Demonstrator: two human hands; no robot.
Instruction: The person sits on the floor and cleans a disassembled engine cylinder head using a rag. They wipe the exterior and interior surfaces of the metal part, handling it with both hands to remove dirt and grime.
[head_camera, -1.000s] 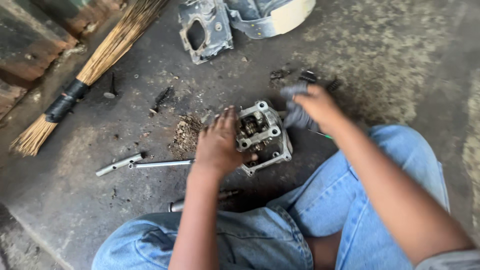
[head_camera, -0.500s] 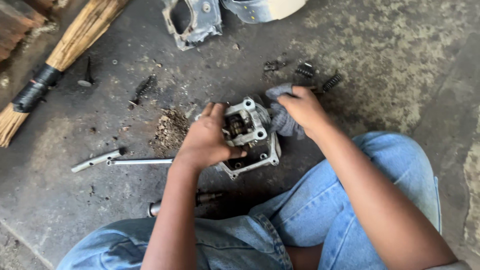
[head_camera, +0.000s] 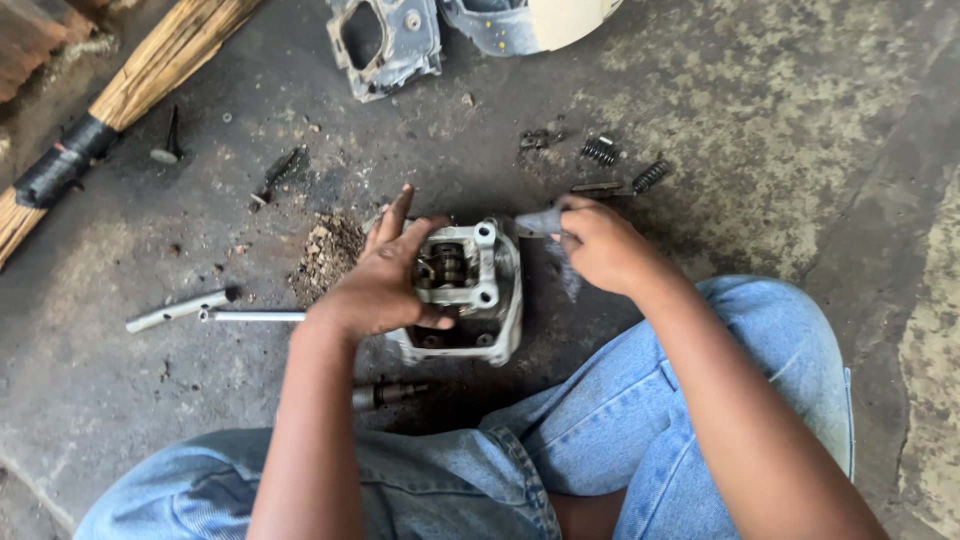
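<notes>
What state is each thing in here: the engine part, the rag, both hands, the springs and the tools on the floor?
Left hand: gripping the engine part's side.
Right hand: closed on the grey rag.
Engine part: on the floor, open top facing up, gear exposed.
Grey rag: bunched, beside the part's edge.
Springs: loose on the floor.
Metal rods: lying flat.
Broom: lying on the floor.

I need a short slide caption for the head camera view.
Left hand steadies a metal engine part on the floor; right hand holds a grey rag.

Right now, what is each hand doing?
Left hand: closed on the engine head.
Right hand: closed on a grey rag.
</notes>
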